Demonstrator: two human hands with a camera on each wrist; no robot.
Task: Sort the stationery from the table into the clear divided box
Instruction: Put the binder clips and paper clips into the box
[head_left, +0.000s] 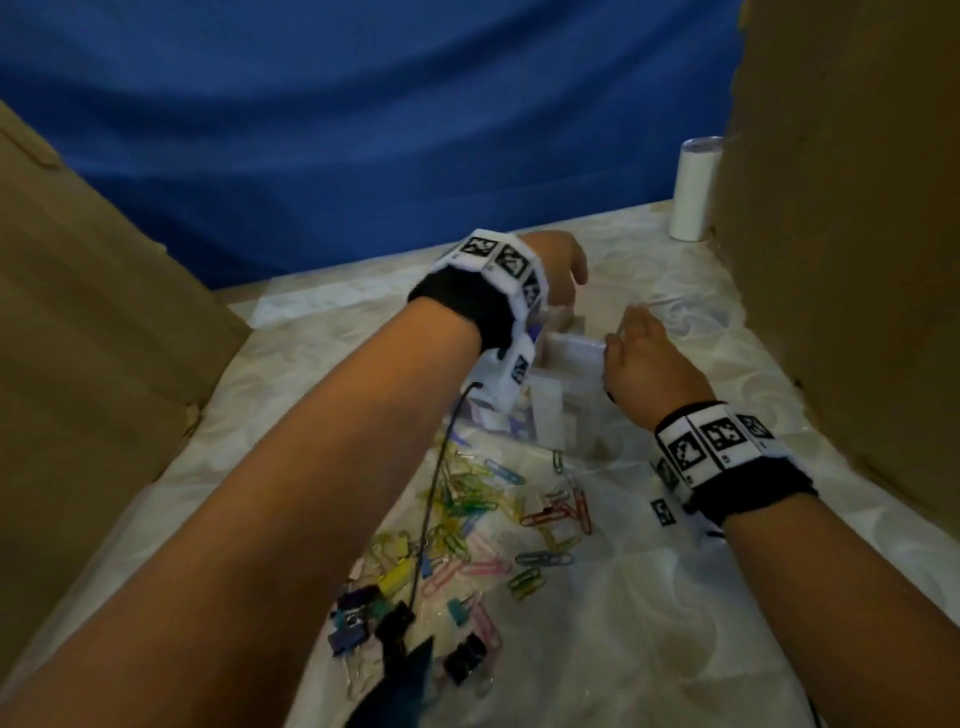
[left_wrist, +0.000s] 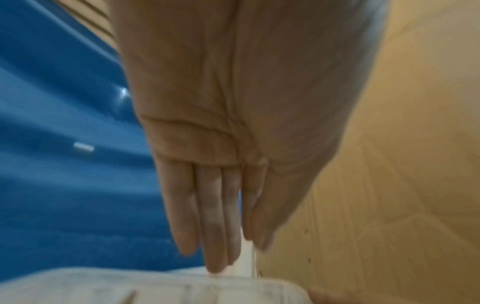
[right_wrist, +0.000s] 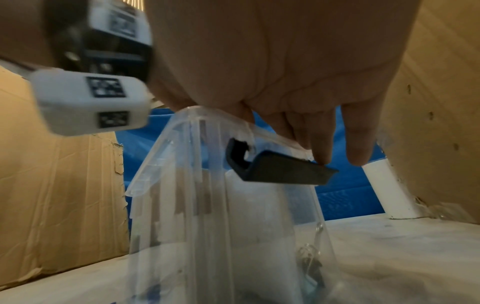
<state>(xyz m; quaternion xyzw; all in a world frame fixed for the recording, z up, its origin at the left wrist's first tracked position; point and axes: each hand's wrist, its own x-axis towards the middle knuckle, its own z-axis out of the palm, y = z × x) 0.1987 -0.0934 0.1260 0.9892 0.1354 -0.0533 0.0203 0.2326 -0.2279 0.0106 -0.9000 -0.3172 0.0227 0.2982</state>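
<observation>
The clear divided box (head_left: 571, 349) stands mid-table, beyond the loose stationery. My right hand (head_left: 641, 353) hovers over its right side. In the right wrist view its fingertips (right_wrist: 322, 152) pinch a black binder clip (right_wrist: 283, 171) just above the box's rim (right_wrist: 166, 148). A clip with wire handles (right_wrist: 311, 265) lies at the bottom of one compartment. My left hand (head_left: 563, 267) reaches across to the box's far left corner. Its fingers (left_wrist: 213, 216) are straight and point down at the box's edge (left_wrist: 233, 288), holding nothing. Colourful paper clips (head_left: 493, 509) and binder clips (head_left: 374, 608) lie scattered nearer to me.
Cardboard walls stand on the left (head_left: 78, 338) and right (head_left: 857, 234), with a blue cloth (head_left: 363, 130) behind. A white tumbler (head_left: 693, 192) stands at the far right by the cardboard. A black cable (head_left: 431, 509) hangs from my left wrist over the clips.
</observation>
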